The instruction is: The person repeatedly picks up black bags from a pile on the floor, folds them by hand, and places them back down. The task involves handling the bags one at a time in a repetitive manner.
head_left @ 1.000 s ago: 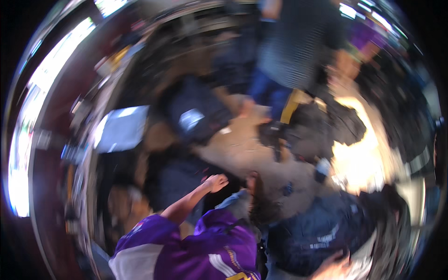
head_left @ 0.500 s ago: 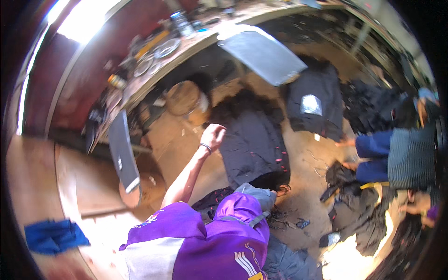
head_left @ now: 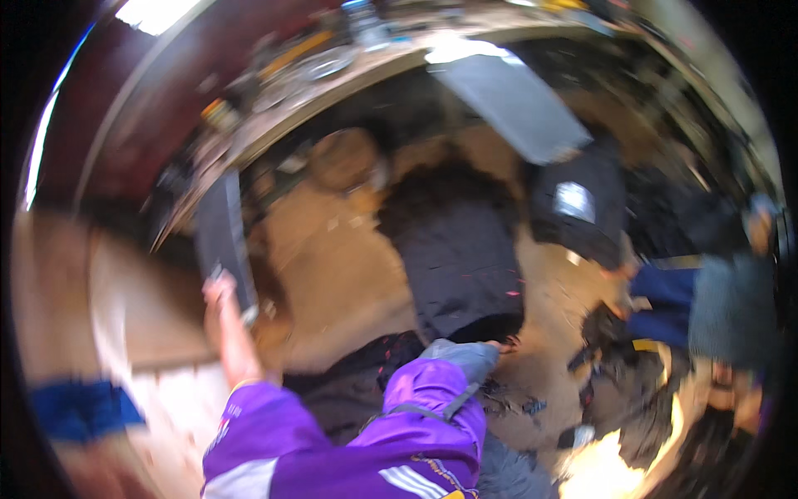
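My left hand (head_left: pixel 219 289), blurred by motion, reaches out at the left over the edge of a long dark board (head_left: pixel 223 220) that juts from the bench. It touches or overlaps the board's near part; whether its fingers grip it, I cannot tell. My right hand does not show. Purple shirt cloth fills the lower middle, and a bent leg in grey-blue trousers (head_left: pixel 467 356) lies beyond it. A stack of black garments (head_left: pixel 461 258) lies on the floor in front of me, with more black cloth (head_left: pixel 353 378) close to the leg.
A curved bench (head_left: pixel 332 87) runs along the back with a clear bottle (head_left: pixel 366 25) and a glass dish (head_left: pixel 328 62). A second grey board (head_left: pixel 515 108) sticks out over other black garments (head_left: pixel 598 187). Another person (head_left: pixel 731 299) sits at the right. Blue cloth (head_left: pixel 83 409) lies at left.
My left hand has swung left and down, from beside the black stack to the dark board. The whole view has shifted and is more blurred.
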A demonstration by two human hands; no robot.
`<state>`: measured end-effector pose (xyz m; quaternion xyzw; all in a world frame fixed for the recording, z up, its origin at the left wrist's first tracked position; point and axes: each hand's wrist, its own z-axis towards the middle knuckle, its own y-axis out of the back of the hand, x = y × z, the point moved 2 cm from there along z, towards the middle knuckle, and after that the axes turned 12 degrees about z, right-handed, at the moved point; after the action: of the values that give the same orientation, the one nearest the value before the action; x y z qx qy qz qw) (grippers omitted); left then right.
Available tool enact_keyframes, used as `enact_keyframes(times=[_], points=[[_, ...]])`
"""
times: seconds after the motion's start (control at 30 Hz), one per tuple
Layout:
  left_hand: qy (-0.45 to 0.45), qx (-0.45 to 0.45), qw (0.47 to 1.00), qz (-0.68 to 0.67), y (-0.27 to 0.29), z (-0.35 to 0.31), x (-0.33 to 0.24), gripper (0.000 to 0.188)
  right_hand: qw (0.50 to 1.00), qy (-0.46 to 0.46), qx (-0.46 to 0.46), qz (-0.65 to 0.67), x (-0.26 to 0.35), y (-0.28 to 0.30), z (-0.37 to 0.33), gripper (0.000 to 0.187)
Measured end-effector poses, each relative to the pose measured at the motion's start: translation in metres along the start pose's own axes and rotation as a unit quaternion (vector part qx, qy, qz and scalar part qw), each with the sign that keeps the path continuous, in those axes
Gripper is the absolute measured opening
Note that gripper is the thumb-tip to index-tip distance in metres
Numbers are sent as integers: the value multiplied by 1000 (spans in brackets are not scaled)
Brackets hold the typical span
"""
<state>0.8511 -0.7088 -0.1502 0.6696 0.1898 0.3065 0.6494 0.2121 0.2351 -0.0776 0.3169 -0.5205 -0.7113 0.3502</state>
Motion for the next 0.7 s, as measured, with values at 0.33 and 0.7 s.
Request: enact_keyframes(times=[0.33, 0.7], points=[[-245, -50, 967, 50, -22, -33, -233, 45, 989, -36, -127, -65, -83, 22, -93, 34], [-493, -1, 793, -358, -55, -348, -263, 23, 985, -109, -130, 38, -59, 43, -91, 27]])
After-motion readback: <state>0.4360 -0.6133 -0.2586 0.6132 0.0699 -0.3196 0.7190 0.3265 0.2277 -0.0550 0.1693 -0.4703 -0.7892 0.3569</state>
